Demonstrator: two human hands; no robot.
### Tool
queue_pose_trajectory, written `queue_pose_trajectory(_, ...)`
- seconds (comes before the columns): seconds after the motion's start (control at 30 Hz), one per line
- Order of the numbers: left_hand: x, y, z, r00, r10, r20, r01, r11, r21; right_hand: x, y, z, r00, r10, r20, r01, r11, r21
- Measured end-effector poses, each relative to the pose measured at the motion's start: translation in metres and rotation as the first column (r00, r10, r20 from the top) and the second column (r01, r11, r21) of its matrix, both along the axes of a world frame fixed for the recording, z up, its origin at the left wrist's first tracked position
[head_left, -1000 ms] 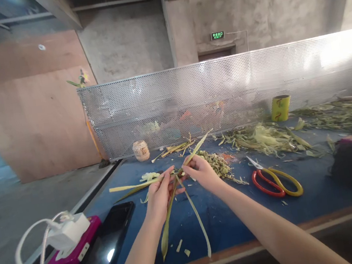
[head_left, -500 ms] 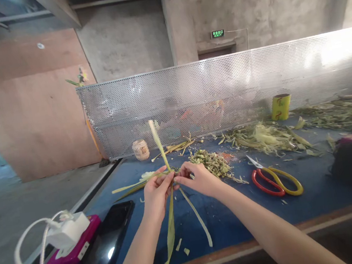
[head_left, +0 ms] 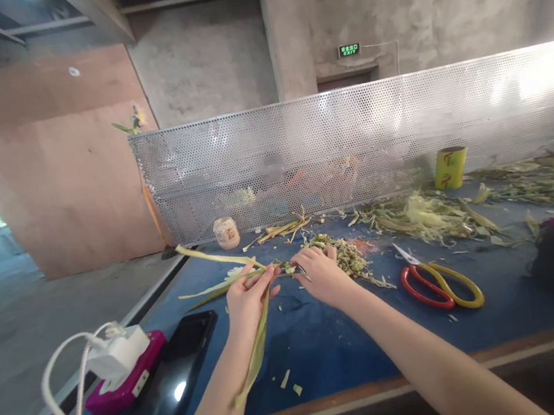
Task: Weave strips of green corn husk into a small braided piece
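Note:
My left hand [head_left: 246, 299] is closed in a pinch around several long yellow-green strips of dried plant leaf, like corn husk. One leaf strip [head_left: 212, 256] reaches up and left from the fingers, and two thinner ones point left just below it. A broader leaf strip [head_left: 256, 354] hangs down along my left forearm. My right hand [head_left: 324, 275] is close by on the right, its fingers curled around a pale strip end beside the left fingertips. Part of that grip is hidden. Behind the right hand lies a heap of crumpled plant scraps [head_left: 349, 258].
Scissors [head_left: 434, 278] with red and yellow handles lie on the blue table [head_left: 339, 357] at right. A phone [head_left: 176, 373] and a magenta power block [head_left: 126, 383] with cables sit at left. Behind stand a twine roll [head_left: 226, 233], a yellow can [head_left: 451, 168] and a perforated metal screen [head_left: 301, 156].
The upright strip has swung down to the left. The pale strip that hung below my hands no longer hangs there. My right hand has moved slightly right and turned palm-down.

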State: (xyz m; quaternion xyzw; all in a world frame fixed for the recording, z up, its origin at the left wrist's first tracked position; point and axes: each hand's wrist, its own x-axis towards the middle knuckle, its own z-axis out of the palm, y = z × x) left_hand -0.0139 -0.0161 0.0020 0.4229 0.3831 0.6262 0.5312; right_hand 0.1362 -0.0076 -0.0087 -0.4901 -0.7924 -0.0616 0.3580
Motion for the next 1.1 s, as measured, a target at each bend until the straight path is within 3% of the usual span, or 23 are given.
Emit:
queue_pose_trajectory(0.1, -0.002, 0.005, -0.005, 0.999, 0.010, 0.033, -0.011, 0.999, 0.041, -0.005, -0.008, 0.000, 0.979, 0.138, 0.151, -0.167, 0.965, 0.201)
queue_pose_trajectory(0.2, -0.005, 0.010, -0.011, 0.999, 0.009, 0.038, -0.012, 0.996, 0.084, -0.013, -0.013, -0.003, 0.917, 0.254, 0.307, -0.335, 0.910, 0.246)
queue_pose_trajectory(0.5, 0.001, 0.009, -0.011, 0.999, 0.011, 0.034, -0.014, 0.995, 0.100, -0.021, -0.011, -0.010, 0.902, 0.314, 0.297, -0.395, 0.877, 0.273)
queue_pose_trajectory(0.57, 0.002, 0.008, -0.011, 0.998, 0.013, 0.062, -0.018, 0.997, 0.080, -0.021, -0.010, -0.009, 0.909, 0.360, 0.211, -0.406, 0.878, 0.255)
queue_pose_trajectory(0.67, 0.001, 0.008, -0.011, 0.996, 0.004, 0.093, -0.009, 0.999, 0.046, -0.019, -0.007, -0.007, 0.919, 0.386, -0.078, -0.364, 0.908, 0.206)
queue_pose_trajectory(0.8, 0.001, 0.008, -0.010, 0.995, -0.007, 0.102, 0.006, 1.000, 0.008, -0.016, 0.002, -0.006, 0.846, 0.236, -0.478, -0.237, 0.970, 0.059)
queue_pose_trajectory(0.87, 0.001, 0.008, -0.010, 0.995, -0.020, 0.102, 0.022, 1.000, -0.013, -0.015, 0.008, -0.009, 0.775, 0.172, -0.608, -0.263, 0.963, -0.063)
queue_pose_trajectory(0.97, 0.001, 0.008, -0.011, 0.993, -0.065, 0.103, 0.068, 0.997, -0.028, -0.015, 0.014, -0.013, 0.689, 0.116, -0.716, -0.348, 0.919, -0.185)
queue_pose_trajectory(1.1, 0.002, 0.008, -0.012, 0.991, -0.089, 0.104, 0.095, 0.994, -0.046, -0.015, 0.017, -0.015, 0.707, 0.061, -0.705, -0.300, 0.928, -0.220)
